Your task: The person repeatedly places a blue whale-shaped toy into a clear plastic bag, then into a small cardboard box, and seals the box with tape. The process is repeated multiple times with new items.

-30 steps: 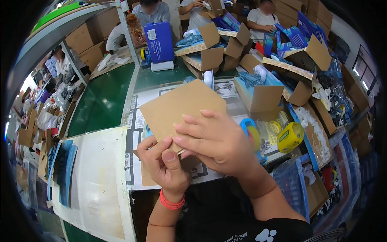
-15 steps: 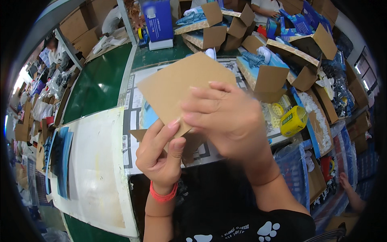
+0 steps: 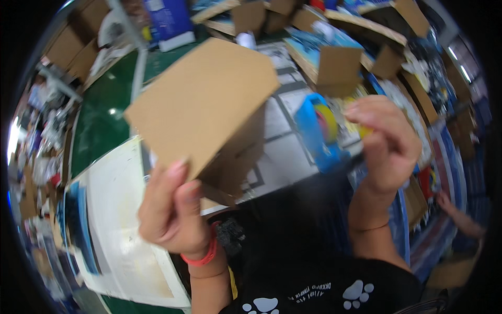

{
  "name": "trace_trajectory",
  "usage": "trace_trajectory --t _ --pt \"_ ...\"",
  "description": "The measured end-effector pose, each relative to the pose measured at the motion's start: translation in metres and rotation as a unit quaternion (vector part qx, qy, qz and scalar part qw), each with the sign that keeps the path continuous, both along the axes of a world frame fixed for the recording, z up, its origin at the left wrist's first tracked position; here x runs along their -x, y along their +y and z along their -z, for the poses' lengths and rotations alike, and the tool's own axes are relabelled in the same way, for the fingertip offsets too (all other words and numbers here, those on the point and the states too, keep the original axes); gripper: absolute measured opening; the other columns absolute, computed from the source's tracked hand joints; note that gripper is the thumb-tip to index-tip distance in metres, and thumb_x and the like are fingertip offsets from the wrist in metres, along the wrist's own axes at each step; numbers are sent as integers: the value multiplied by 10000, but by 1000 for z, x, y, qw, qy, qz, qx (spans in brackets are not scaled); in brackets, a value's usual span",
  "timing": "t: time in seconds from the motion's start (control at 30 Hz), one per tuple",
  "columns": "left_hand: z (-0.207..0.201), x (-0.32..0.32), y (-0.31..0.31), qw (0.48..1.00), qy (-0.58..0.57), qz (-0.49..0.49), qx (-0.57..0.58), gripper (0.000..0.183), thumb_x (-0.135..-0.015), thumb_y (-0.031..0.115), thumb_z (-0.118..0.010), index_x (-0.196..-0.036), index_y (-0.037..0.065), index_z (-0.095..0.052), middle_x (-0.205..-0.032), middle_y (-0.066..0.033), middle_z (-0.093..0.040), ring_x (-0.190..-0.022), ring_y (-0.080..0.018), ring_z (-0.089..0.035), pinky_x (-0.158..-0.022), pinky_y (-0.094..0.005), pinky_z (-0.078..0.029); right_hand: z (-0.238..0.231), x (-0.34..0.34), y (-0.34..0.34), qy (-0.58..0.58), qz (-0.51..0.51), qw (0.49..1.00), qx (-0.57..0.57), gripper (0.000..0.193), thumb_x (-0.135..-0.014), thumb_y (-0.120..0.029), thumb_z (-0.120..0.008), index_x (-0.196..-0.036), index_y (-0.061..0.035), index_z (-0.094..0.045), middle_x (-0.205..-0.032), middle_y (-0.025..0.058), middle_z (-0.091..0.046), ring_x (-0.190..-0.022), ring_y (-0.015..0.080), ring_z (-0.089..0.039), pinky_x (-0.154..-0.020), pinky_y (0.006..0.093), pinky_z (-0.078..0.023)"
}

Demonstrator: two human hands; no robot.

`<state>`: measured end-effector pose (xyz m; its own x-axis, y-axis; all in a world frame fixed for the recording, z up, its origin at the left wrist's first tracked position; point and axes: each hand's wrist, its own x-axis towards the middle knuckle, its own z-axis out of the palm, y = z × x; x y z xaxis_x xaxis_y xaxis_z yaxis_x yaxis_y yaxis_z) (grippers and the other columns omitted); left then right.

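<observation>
A plain brown cardboard box (image 3: 209, 94) is tilted up over the table in front of me, one broad flap turned toward me. My left hand (image 3: 175, 209), with a red band at its wrist, pinches the box's near lower corner between thumb and fingers. To the right stands a blue tape dispenser (image 3: 312, 133) with a yellow roll, blurred by motion. My right hand (image 3: 387, 141) is just right of it, apart from it, fingers bent and the thumb held off them. Something yellow shows behind its fingers.
Open printed boxes with brown flaps (image 3: 339, 70) crowd the far right. A blue carton (image 3: 168, 21) stands at the far left of the table. Blue printed sheets (image 3: 83, 225) lean on the white board (image 3: 120, 235) at left. Another person's arm (image 3: 460, 217) shows at right.
My right hand has left the cardboard and moved right, beside the tape dispenser, which now shows. My left hand has moved left and down with the box. The whole view has shifted.
</observation>
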<state>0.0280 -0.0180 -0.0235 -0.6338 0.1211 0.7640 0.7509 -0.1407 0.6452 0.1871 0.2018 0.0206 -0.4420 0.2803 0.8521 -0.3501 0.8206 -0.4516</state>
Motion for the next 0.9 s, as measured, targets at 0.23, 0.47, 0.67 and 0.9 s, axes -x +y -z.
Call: trace_trajectory --t 0.23,0.47,0.67,0.9 --pt "29 -2 -18 992 82 -98 -11 373 -1053 195 -561 -1229 -123 -641 -1207 -233 -678 -1061 -264 -656 -907 -342 -574 149 -100 58 -133 170 856 469 231 -946 -116 -720 -1133 19 -705 -920 -8 -688 -813 48 -600 -760 203 -483" --pt "25 6 -20 992 36 -123 -14 388 -1072 243 -526 -1222 -85 -668 -1223 -215 -674 -1086 -245 -647 -897 -344 -579 160 -86 75 -364 74 826 423 286 -933 -240 -728 -1110 -16 -738 -936 19 -703 -856 67 -598 -775 237 -479" --pt "26 -2 -19 992 61 -108 7 402 -1057 264 -559 -1209 -91 -672 -1173 -203 -698 -1010 -218 -667 -863 -325 -597 157 -81 88 -369 9 781 504 227 -897 -225 -771 -991 -21 -739 -772 -43 -629 -705 36 -532 -664 217 -427" --pt "22 2 -11 994 63 -85 -6 392 -1044 233 -586 -1216 -112 -658 -1154 -205 -705 -973 -200 -683 -827 -281 -602 128 -73 68 -294 -4 765 573 184 -897 -248 -769 -913 -78 -701 -814 -43 -652 -685 30 -514 -605 206 -381"
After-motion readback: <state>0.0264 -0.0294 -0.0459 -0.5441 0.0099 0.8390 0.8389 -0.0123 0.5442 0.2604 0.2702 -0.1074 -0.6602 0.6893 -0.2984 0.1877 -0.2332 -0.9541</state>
